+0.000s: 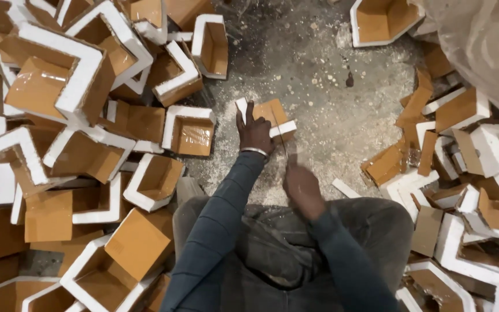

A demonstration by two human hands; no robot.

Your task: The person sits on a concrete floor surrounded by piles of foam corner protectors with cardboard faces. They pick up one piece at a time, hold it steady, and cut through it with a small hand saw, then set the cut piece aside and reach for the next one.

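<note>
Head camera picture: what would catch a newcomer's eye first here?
Probably the heaps of white foam corner pieces faced with brown card, one pile on the left and another on the right. Between them, on the crumb-strewn grey floor, the left hand presses down one such piece. The right hand holds a thin blade against it.
</note>
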